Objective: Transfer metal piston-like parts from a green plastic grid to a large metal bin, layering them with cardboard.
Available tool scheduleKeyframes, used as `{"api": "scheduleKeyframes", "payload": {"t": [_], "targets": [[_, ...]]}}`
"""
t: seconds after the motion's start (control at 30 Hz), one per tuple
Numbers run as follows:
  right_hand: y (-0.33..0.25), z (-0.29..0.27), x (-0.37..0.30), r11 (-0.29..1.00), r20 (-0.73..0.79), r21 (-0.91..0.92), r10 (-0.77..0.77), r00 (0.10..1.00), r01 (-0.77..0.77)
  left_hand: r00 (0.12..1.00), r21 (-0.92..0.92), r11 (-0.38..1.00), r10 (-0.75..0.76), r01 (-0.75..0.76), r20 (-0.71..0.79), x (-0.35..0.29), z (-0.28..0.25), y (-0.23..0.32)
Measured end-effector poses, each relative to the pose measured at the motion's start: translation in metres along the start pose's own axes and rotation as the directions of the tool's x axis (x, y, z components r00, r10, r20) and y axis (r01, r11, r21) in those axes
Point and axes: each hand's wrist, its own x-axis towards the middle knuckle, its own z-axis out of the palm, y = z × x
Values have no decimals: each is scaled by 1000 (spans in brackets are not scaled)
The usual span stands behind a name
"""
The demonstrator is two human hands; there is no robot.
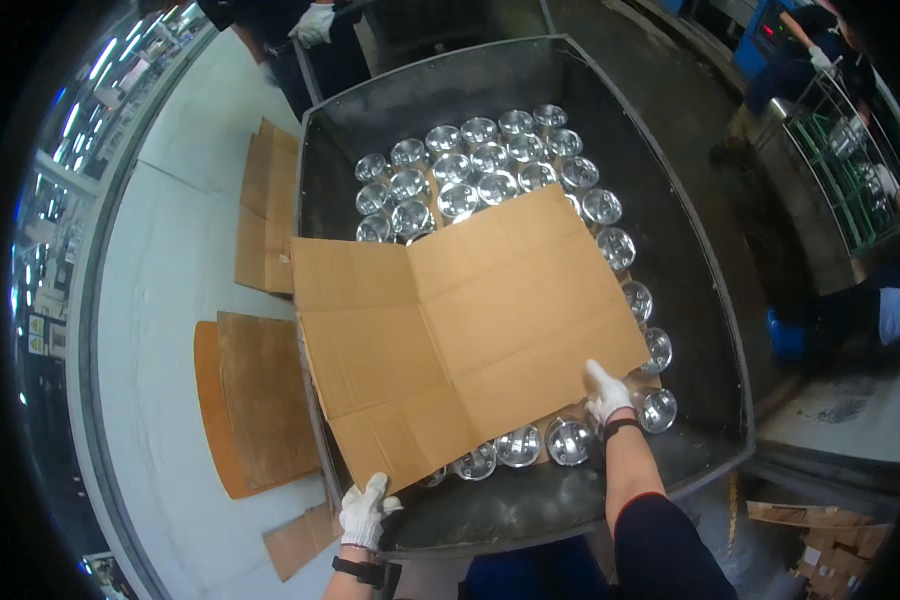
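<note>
A large creased sheet of brown cardboard (520, 300) lies tilted over rows of shiny round metal parts (457, 200) inside a big dark bin. My left hand (365, 512), in a white glove, is closed on the sheet's near left corner, by the bin's front left rim. The white-gloved right hand (608, 392) grips the near right edge of the sheet, thumb on top and fingers partly hidden. Many of the metal parts stay covered by the cardboard; others show along the far, right and near sides, including a part (570, 441) next to my right wrist.
The dark bin (705, 290) has raised walls all round. More cardboard pieces (270, 395) lean along its left side. One person (315, 40) stands beyond the far left corner; at the right, others stand near a green rack (840, 170). Cardboard boxes (835, 555) lie low right.
</note>
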Motion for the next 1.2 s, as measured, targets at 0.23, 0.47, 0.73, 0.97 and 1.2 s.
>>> {"api": "scheduleKeyframes", "payload": {"t": [0.23, 0.47, 0.73, 0.97, 1.2], "targets": [[-12, -3, -12, 996, -18, 86, 1, 1000, 0, 999, -20, 1000, 4, -3, 39, -11, 1, 4], [-49, 5, -111, 990, -43, -139, 14, 999, -20, 999, 65, 998, 30, -28, -30, -18, -35, 0], [-116, -56, -188, 834, -227, -547, -65, 972, -72, 981, 994, -60, 164, -92, 101, -77, -31, 30], [-75, 52, -225, -388, 206, -901, 7, 979, 192, 717, 838, -108, 468, -534, 517, -38, 12, 64], [-17, 92, -250, -370, 503, -743, 241, 830, 558, 864, 876, -195, 172, -442, 474, 96, 47, -10]]}}
